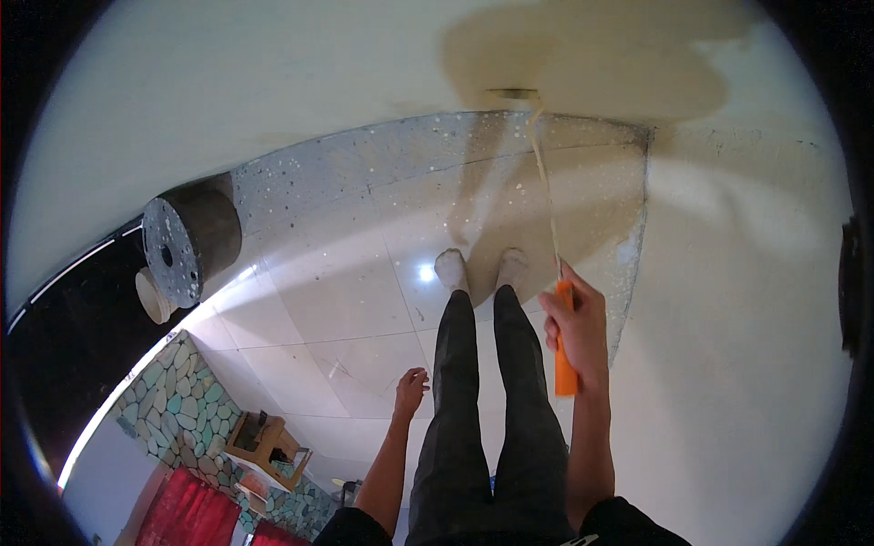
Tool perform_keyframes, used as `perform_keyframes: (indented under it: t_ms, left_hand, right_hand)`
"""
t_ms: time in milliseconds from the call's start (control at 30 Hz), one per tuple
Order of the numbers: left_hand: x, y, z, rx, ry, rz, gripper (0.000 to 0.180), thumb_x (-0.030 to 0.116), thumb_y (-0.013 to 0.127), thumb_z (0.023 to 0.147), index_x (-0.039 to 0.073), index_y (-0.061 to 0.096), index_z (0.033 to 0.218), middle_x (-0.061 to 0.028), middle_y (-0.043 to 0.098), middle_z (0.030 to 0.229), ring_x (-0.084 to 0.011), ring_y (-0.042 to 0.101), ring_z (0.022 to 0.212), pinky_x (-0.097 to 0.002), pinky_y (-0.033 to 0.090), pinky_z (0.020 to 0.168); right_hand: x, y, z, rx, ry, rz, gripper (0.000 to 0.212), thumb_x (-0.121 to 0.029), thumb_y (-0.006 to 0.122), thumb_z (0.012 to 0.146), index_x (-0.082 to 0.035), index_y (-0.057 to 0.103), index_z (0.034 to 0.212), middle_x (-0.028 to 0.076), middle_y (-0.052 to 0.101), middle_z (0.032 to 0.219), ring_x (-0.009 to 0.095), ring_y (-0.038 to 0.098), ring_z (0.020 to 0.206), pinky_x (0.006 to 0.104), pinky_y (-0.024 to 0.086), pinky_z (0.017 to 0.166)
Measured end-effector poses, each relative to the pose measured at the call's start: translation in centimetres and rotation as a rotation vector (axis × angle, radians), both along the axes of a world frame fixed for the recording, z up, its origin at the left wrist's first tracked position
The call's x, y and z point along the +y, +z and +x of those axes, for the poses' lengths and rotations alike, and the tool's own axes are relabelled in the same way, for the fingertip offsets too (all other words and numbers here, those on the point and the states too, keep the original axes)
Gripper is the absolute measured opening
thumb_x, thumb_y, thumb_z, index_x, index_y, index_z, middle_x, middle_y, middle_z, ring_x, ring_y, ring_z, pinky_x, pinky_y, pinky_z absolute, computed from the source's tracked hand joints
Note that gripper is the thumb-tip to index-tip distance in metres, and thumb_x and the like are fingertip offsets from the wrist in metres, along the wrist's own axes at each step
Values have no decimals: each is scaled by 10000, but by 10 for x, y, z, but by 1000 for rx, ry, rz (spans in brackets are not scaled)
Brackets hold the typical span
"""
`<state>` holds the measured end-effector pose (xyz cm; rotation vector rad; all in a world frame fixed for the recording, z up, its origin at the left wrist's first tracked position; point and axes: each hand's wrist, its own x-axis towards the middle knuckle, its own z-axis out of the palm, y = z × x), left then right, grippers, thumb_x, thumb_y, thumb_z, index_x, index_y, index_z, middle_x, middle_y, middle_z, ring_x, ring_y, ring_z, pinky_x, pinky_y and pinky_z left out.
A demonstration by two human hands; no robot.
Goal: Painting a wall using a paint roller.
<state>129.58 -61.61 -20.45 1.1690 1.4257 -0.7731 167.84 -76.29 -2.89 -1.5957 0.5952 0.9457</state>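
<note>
My right hand (583,320) is closed around the orange handle of a paint roller (565,350). The roller's thin rod runs forward to a narrow roller head (515,94), which is up against the pale wall (319,77) just above the floor line. Whether the head presses on the wall or hovers just off it, I cannot tell. Down at my left side hangs my left hand (412,391), with nothing in it and its fingers loosely curled and a little apart.
Paint specks dot the tiled floor (337,237) along the wall. On the left stands a grey cylinder (173,250) with a pale round container (155,296) beside it. A wooden stool (264,446) and red cloth (187,510) lie lower left. Another wall (737,318) rises at right.
</note>
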Motion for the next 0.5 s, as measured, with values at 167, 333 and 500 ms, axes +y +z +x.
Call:
perform_keyframes:
  t_ms: [167, 333, 500]
  left_hand:
    - [6, -5, -18, -2, 15, 9, 340, 308, 524, 949, 65, 589, 1178, -76, 664, 958, -160, 645, 795, -309, 479, 668]
    - [5, -6, -13, -4, 28, -8, 344, 318, 532, 949, 71, 589, 1181, -67, 662, 967, -156, 640, 783, -297, 475, 656]
    - [3, -7, -9, 3, 14, -19, 355, 330, 537, 948, 75, 587, 1190, -61, 659, 957, -155, 636, 773, -295, 474, 658]
  right_hand:
    - [-2, 41, -12, 31, -26, -32, 590, -89, 627, 869, -33, 417, 1418, -8, 474, 628, 50, 456, 445, 195, 415, 383]
    - [3, -15, 3, 15, 9, 2, 577, -79, 625, 855, -34, 440, 1400, -7, 468, 624, 53, 457, 448, 206, 409, 386]
    - [11, -70, 25, 32, 39, -5, 437, -82, 621, 845, -32, 547, 1273, -15, 462, 612, 61, 466, 454, 215, 413, 395]
